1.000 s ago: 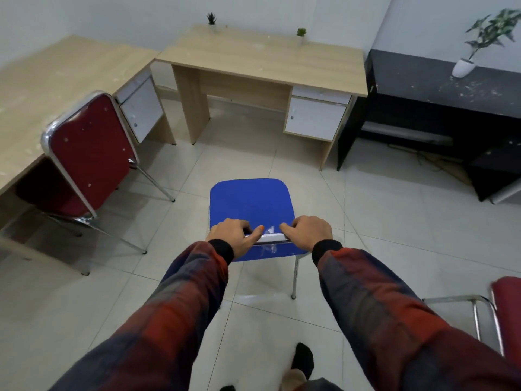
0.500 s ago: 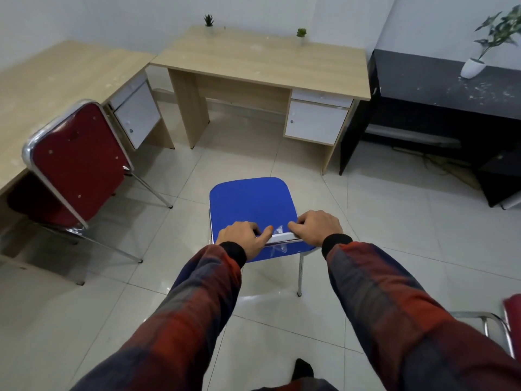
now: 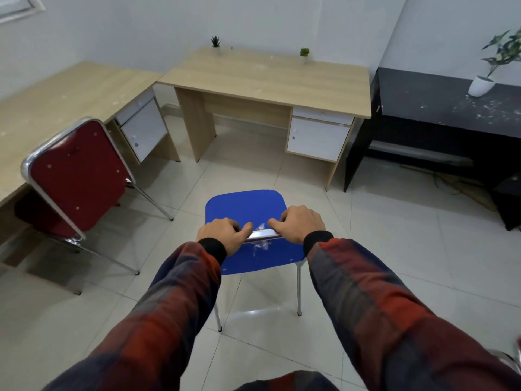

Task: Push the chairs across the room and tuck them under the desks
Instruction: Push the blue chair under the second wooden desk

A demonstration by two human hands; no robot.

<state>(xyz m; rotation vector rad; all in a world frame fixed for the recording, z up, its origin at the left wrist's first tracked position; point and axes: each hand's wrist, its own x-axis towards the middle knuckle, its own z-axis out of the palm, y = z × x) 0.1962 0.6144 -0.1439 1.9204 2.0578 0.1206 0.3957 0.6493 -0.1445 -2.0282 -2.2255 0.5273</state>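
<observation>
A blue chair [image 3: 244, 206] with chrome legs stands on the tiled floor straight ahead of me, its seat facing the wooden desk [image 3: 267, 77] at the far wall. My left hand [image 3: 222, 234] and my right hand [image 3: 298, 222] both grip the chrome top bar of its backrest, side by side. A red chair [image 3: 76, 176] with a chrome frame stands at the left, its seat partly under the left wooden desk [image 3: 56, 94].
A black table [image 3: 451, 108] with a white potted plant [image 3: 482, 84] fills the right. Two small plants sit on the far desk. White drawer units hang under both wooden desks. Part of another chair frame [image 3: 510, 359] shows at the lower right edge.
The blue chair and I have moved forward toward the far desk. Both hands keep their grip on the backrest. The chair at the lower right has slid almost out of view.
</observation>
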